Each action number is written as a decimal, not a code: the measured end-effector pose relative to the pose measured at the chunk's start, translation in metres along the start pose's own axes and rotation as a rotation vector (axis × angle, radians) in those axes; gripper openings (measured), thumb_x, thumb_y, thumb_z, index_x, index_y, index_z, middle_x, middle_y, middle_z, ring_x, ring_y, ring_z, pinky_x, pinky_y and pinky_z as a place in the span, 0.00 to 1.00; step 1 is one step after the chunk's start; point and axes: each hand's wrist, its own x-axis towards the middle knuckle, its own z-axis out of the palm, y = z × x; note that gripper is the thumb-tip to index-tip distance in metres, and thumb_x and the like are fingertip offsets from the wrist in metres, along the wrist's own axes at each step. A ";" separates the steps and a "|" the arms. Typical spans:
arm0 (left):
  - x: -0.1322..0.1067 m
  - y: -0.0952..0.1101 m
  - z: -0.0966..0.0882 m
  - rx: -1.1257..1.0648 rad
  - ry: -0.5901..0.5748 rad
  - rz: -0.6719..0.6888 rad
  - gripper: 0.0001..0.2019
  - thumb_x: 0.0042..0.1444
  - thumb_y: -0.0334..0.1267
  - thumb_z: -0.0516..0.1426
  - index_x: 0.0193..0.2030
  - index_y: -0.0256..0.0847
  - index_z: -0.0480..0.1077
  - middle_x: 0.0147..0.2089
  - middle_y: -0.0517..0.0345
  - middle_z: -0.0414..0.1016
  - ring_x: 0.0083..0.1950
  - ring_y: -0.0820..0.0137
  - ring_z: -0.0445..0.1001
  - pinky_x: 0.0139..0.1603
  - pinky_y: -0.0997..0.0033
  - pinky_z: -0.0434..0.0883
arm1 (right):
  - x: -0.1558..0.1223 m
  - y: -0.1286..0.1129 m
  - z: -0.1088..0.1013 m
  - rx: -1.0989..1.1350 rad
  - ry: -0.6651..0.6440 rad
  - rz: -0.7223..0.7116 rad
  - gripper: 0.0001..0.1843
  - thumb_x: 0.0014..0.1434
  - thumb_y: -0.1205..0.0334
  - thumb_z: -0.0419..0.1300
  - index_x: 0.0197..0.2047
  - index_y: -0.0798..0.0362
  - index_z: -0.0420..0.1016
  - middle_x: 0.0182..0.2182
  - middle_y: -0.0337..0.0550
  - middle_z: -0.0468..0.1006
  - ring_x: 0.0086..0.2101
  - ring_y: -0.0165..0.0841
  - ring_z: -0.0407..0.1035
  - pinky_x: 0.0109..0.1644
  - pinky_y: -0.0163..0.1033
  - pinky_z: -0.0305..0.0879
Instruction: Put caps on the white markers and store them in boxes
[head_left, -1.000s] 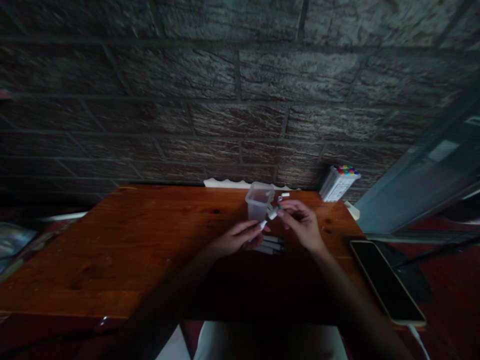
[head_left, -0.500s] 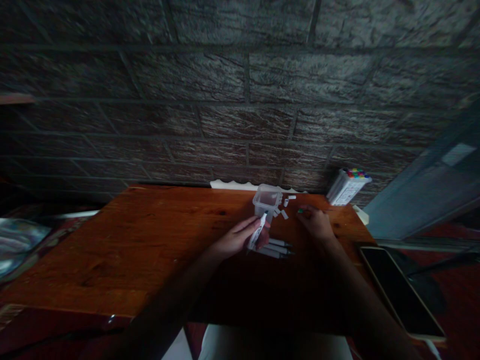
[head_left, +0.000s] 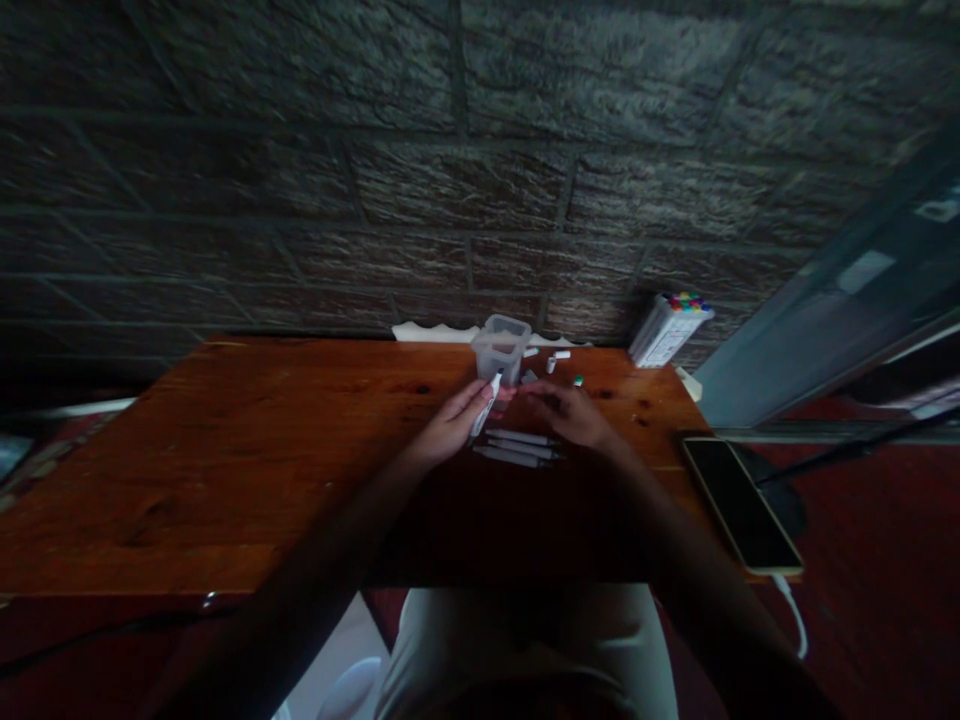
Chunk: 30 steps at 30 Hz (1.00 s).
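Note:
My left hand [head_left: 452,428] holds a white marker [head_left: 485,405] upright, its tip pointing up toward a clear plastic cup [head_left: 501,348]. My right hand [head_left: 568,414] rests just to the right of it with fingers reaching toward the marker; whether it pinches anything is too dim to tell. Several white markers [head_left: 517,447] lie flat on the wooden table [head_left: 300,440] below both hands. Loose white caps [head_left: 556,357] lie behind the right hand, and a green-topped cap [head_left: 578,381] stands beside them.
A box of markers with coloured ends [head_left: 670,328] leans against the brick wall at the back right. A dark phone [head_left: 739,502] lies at the table's right edge with a white cable [head_left: 791,615] hanging below. A glass panel [head_left: 840,320] stands to the right.
The cap came off the marker; my right hand carried the green cap to the back right, set it down, then came back toward the marker in my left hand. The view tilted down.

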 end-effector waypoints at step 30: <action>0.006 -0.003 -0.024 -0.026 0.064 -0.027 0.23 0.57 0.55 0.58 0.48 0.37 0.72 0.56 0.46 0.72 0.59 0.59 0.70 0.58 0.59 0.69 | -0.011 -0.009 -0.010 -0.261 -0.244 0.004 0.15 0.59 0.51 0.59 0.42 0.53 0.77 0.37 0.43 0.78 0.36 0.30 0.70 0.39 0.34 0.63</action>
